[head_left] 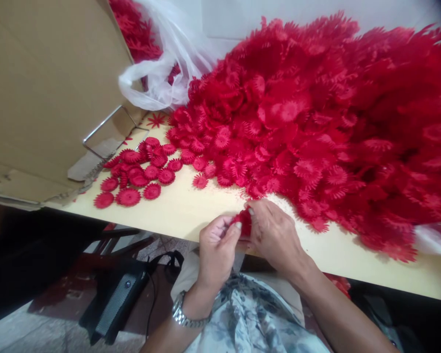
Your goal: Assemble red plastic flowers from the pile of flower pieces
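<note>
A red flower-shaped piece with a fringed edge [245, 223] is pinched between my two hands, just over the table's front edge. My left hand [219, 245], with a metal watch on its wrist, grips it by thumb and fingers from the left. From the other side my right hand [274, 233] closes its fingertips on the upper right of the same piece. Beyond my hands rises a large heap of red fringed flower pieces [290, 117]. A smaller group of red round pieces with notched rims [128, 197] lies on the table to the left.
A large cardboard box [51, 98] stands at the left, by a bent metal wire frame [102, 125]. Behind it is a white plastic bag [161, 78] with more red pieces. The pale yellow table [176, 211] ends close to my lap. A black bag [119, 299] sits below, left.
</note>
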`<state>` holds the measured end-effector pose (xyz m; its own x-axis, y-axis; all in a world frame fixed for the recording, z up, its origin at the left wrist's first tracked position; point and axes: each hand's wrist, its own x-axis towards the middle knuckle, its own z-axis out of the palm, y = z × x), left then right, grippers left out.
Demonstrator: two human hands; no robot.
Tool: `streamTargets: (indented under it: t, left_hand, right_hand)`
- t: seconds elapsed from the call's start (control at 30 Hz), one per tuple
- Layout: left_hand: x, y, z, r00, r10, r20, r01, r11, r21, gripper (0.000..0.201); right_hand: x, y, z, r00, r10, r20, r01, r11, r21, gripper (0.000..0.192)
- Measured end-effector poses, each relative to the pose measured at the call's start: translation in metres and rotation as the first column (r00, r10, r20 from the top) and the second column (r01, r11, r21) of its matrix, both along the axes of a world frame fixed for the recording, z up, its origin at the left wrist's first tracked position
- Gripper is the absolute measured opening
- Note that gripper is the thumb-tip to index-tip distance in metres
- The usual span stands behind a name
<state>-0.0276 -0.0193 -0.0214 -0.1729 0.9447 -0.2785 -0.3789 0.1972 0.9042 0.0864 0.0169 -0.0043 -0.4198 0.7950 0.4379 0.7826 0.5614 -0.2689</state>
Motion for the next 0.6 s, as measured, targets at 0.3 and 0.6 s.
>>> streamTargets:
  t: [0.3, 0.6]
  left_hand:
    - [-0.001, 0.004, 0.017, 0.991, 0.016, 0.133, -0.002, 0.994, -0.108, 0.018]
    - [-0.003, 0.000, 0.007, 0.980, -0.108, 0.165, 0.106, 0.994, 0.018, 0.017]
  right_hand:
    - [0.035, 0.047, 0.023, 0.975, -0.202, 0.094, 0.179, 0.961, 0.212, 0.040]
    - [0.012, 0.010, 0.017, 0.939, 0.201, -0.278, -0.280, 0.917, -0.284, 0.007]
